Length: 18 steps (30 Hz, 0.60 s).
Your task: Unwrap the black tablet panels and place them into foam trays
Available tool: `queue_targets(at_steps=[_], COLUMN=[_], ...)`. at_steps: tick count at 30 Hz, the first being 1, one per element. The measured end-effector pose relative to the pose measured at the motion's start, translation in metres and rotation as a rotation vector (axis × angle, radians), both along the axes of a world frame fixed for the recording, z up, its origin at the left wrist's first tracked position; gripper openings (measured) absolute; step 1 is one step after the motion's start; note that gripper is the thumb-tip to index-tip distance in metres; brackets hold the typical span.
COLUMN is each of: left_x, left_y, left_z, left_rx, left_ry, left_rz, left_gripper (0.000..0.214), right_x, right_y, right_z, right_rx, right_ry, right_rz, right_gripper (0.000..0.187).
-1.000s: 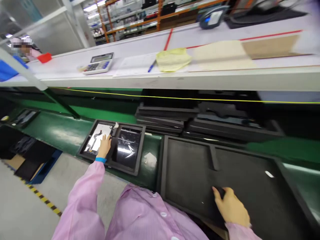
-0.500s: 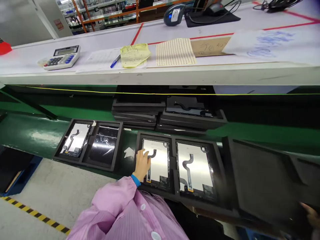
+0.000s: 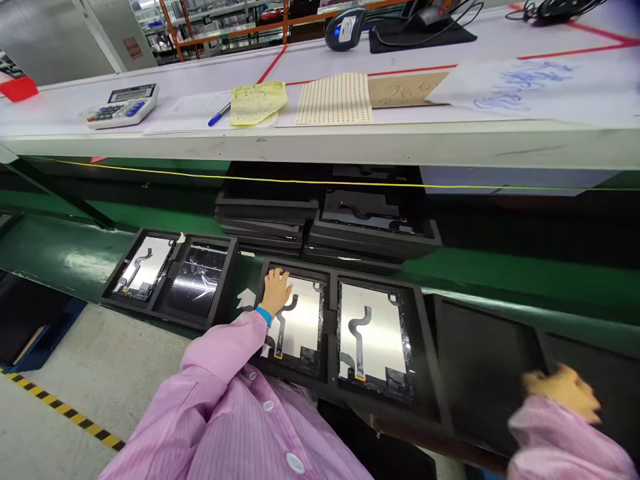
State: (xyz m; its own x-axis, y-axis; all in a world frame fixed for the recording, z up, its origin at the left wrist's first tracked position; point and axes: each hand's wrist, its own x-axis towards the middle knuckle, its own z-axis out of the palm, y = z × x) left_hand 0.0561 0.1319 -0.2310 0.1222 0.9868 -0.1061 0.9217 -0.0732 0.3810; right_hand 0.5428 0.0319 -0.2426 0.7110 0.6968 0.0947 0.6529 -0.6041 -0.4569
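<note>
A black two-pocket tray (image 3: 330, 333) lies on the green belt in front of me with a silver panel in each pocket. My left hand (image 3: 275, 290) rests on the top left corner of the left panel (image 3: 300, 320), fingers bent over its edge. The right panel (image 3: 373, 330) lies untouched. My right hand (image 3: 563, 390) is blurred over an empty black tray (image 3: 480, 360) at the right, fingers curled; I cannot make out a grip.
Another two-pocket tray (image 3: 170, 273) with panels sits left on the belt. Stacked black trays (image 3: 325, 227) stand behind under the white shelf (image 3: 320, 143), which carries a calculator (image 3: 120, 107), pen, papers and a scanner (image 3: 345, 30). A yellow cord runs below it.
My left hand went from the far left tray to the left panel of the tray before me. The empty tray slid off to the right, uncovering the panels; my right hand is on it.
</note>
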Motion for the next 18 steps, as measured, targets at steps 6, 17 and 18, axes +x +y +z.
queue_targets(at_steps=[6,17,18], left_x=[-0.003,-0.063,-0.063], left_y=[0.016,-0.082,-0.100], left_z=[0.025,0.134,0.141], left_rx=[-0.019,0.296,0.364], left_ry=[-0.124,-0.544,-0.586], left_rz=[-0.011,0.184,0.214], left_gripper=[0.032,0.045,0.055], right_x=[-0.174,-0.327,-0.335], right_y=[0.053,0.041,0.036], right_z=[0.000,0.152,0.174], right_rx=[0.197,0.231,0.291], right_ry=[0.362,0.640,0.602], right_rz=[0.572,0.789,0.719], right_gripper=[0.041,0.058,0.056])
